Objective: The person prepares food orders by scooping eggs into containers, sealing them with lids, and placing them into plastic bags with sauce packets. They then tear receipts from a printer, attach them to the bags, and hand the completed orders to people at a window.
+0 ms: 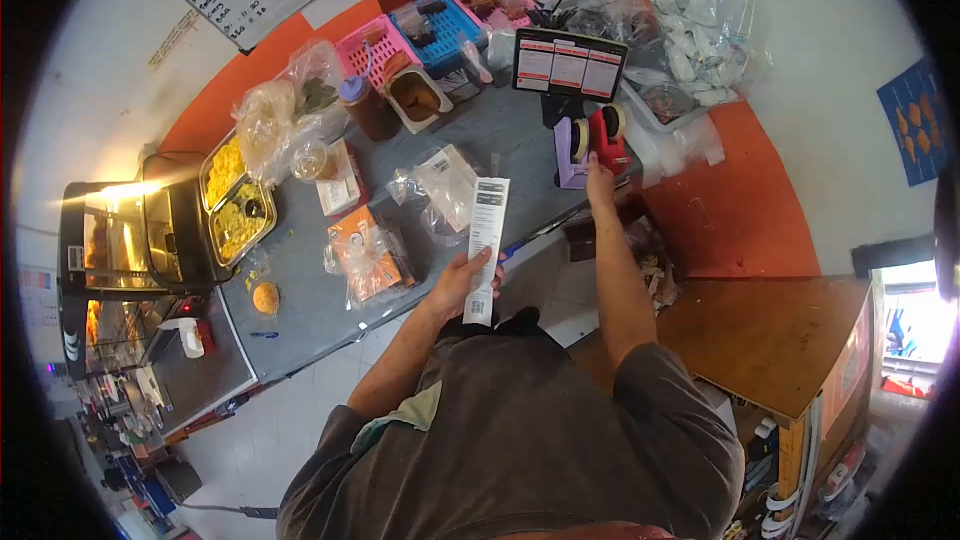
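Grey stall counter (520,145) against an orange wall, cluttered. I see the long white paper receipt (487,230) above the counter's near edge, long axis pointing away from the body. The left hand (462,278) has thumb and fingers pinched on its lower half, and the top end hangs free. The red plastic tape dispenser (608,135) lies beyond and to the right of that free end. The right hand (600,180) is much nearer, fingertips touching it; I can't tell if they're closed. A purple tape dispenser (572,145) touches it on the left, and a black tablet screen (570,65) stands behind.
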A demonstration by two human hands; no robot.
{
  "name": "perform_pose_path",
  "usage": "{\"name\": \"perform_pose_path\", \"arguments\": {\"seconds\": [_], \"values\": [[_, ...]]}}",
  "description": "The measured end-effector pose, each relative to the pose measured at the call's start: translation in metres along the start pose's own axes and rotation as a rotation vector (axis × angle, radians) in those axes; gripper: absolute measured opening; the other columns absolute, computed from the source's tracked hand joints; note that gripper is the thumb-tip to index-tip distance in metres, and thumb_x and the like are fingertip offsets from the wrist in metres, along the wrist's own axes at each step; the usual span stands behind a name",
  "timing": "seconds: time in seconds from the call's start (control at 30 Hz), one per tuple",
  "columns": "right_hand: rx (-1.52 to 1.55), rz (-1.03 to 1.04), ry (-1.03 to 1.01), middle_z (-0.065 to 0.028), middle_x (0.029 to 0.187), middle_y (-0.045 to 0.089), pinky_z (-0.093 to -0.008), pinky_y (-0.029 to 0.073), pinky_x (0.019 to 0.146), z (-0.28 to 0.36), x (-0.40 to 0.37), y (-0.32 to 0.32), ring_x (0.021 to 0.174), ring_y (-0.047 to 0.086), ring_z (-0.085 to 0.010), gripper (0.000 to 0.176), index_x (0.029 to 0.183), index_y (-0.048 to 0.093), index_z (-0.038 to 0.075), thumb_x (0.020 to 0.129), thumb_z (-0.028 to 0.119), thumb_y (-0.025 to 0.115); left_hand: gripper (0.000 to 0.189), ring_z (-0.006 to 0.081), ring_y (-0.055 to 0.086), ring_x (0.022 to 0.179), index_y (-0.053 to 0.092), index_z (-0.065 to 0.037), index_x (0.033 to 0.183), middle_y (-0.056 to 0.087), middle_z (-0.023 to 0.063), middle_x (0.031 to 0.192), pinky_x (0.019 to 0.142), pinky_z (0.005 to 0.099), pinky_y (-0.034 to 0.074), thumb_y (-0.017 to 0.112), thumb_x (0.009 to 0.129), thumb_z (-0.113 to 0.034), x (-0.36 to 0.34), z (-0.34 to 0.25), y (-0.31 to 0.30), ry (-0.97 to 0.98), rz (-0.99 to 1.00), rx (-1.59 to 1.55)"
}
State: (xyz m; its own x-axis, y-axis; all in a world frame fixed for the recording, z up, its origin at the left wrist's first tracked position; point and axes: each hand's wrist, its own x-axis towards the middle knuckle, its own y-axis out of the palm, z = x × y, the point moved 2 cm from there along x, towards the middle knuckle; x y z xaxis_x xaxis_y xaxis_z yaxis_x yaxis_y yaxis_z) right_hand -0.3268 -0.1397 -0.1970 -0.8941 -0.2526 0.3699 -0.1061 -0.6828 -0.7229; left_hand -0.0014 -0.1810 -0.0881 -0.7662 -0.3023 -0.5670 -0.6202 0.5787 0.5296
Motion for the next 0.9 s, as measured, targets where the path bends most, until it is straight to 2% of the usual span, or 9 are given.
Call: {"name": "perform_pose_path", "arguments": {"seconds": [0.07,0.2,0.33,0.4,0.53,0.63,0.73,0.8,0.9], "values": [[0.720,0.799,0.754,-0.0064,0.086,0.062,-0.0265,0.047,0.065,0.001,0.000,0.002,0.073,0.056,-0.0182,0.031,0.095,0.066,0.004,0.085,0.033,0.061,0.034,0.0138,0.054,0.064,0.054,0.000,0.107,0.056,0.0055,0.079,0.059,0.0302,0.051,0.048,0.095,-0.032,-0.009,0.003,-0.004,0.034,-0.037,-0.057],[1.446,0.473,1.013,-0.0022,0.072,0.061,-0.0275,0.050,0.061,-0.002,-0.024,0.001,0.058,0.054,-0.0169,0.020,0.080,0.068,0.006,0.076,0.025,0.069,0.038,0.0176,0.060,0.074,0.052,-0.001,0.112,0.059,0.0075,0.085,0.068,0.0353,0.055,0.046,0.095,-0.035,-0.026,-0.004,-0.013,0.103,-0.082,-0.056],[1.205,0.521,0.578,-0.0023,0.074,0.062,-0.0288,0.051,0.065,-0.047,-0.047,0.024,0.065,0.058,-0.0182,0.010,0.075,0.067,0.007,0.074,0.017,0.068,0.049,0.0243,0.061,0.087,0.043,-0.008,0.125,0.057,0.0102,0.097,0.077,0.0502,0.055,0.049,0.092,-0.044,-0.044,-0.035,-0.008,0.214,-0.151,-0.245],[0.080,0.367,0.339,-0.0046,0.075,0.063,-0.0297,0.050,0.062,-0.043,-0.046,0.006,0.070,0.061,-0.0191,0.010,0.068,0.064,0.005,0.076,0.011,0.065,0.052,0.0282,0.058,0.097,0.037,-0.012,0.130,0.053,0.0124,0.107,0.078,0.0575,0.052,0.046,0.092,-0.046,-0.042,-0.049,-0.015,0.267,-0.142,-0.356],[1.181,0.581,0.892,-0.0010,0.068,0.054,-0.0280,0.039,0.046,0.031,-0.085,-0.045,0.056,0.054,-0.0160,0.011,0.080,0.061,0.005,0.084,0.016,0.060,0.051,0.0323,0.053,0.107,0.033,-0.014,0.132,0.047,0.0141,0.117,0.081,0.0627,0.049,0.042,0.093,-0.045,-0.043,-0.076,-0.030,0.394,-0.138,-0.438],[1.375,1.004,0.504,-0.0028,0.063,0.054,-0.0262,0.036,0.040,0.130,-0.134,-0.107,0.049,0.051,-0.0134,0.006,0.080,0.060,0.006,0.082,0.012,0.059,0.046,0.0347,0.051,0.112,0.033,-0.013,0.131,0.046,0.0145,0.120,0.083,0.0610,0.049,0.037,0.096,-0.042,-0.042,-0.081,-0.047,0.460,-0.122,-0.500],[1.122,1.284,0.263,-0.0026,0.056,0.053,-0.0264,0.036,0.043,0.218,-0.176,-0.140,0.048,0.049,-0.0132,0.014,0.076,0.063,0.001,0.083,0.013,0.060,0.046,0.0348,0.054,0.108,0.033,-0.012,0.131,0.048,0.0144,0.118,0.085,0.0558,0.049,0.036,0.096,-0.042,-0.039,-0.084,-0.063,0.478,-0.117,-0.483],[0.517,0.834,-0.149,-0.0039,0.055,0.055,-0.0276,0.035,0.045,0.243,-0.199,-0.133,0.048,0.048,-0.0114,0.022,0.078,0.065,-0.004,0.084,0.016,0.061,0.045,0.0336,0.057,0.104,0.034,-0.011,0.130,0.051,0.0142,0.115,0.085,0.0493,0.050,0.037,0.097,-0.041,-0.045,-0.090,-0.074,0.457,-0.089,-0.506],[0.513,0.834,0.005,-0.0050,0.059,0.059,-0.0288,0.036,0.047,0.239,-0.217,-0.121,0.051,0.048,-0.0098,0.027,0.079,0.066,-0.006,0.084,0.020,0.063,0.041,0.0290,0.054,0.109,0.035,-0.013,0.129,0.051,0.0100,0.113,0.087,0.0532,0.049,0.040,0.096,-0.039,-0.042,-0.111,-0.110,0.416,-0.033,-0.524]]}}
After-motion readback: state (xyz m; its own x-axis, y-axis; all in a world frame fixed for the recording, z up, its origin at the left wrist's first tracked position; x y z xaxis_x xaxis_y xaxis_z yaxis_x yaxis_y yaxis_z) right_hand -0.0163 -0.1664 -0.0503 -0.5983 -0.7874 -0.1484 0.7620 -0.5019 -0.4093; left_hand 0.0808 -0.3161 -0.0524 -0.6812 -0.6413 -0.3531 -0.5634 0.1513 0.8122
